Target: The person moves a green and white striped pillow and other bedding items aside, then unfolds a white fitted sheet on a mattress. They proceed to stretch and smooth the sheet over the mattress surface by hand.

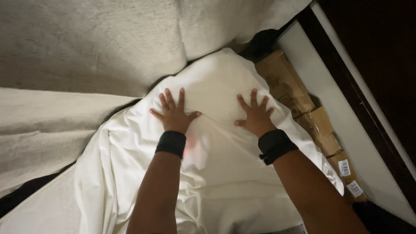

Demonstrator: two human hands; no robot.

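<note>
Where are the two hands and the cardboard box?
left hand (174, 116), head view, back of the hand
right hand (256, 116), head view, back of the hand
cardboard box (289, 89), head view, its brown top face

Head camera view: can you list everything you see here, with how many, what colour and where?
white sheet: one, white, rumpled, centre, under both hands
cushions: two or more, pale grey, top and left
cardboard boxes: several, brown, in a row right of the sheet
labels: two, white, on the lower boxes
ledge: one, pale, diagonal strip right of the boxes
wristbands: two, black, one on each wrist
left hand: one, flat on the sheet, fingers spread
right hand: one, flat on the sheet, fingers spread
</note>
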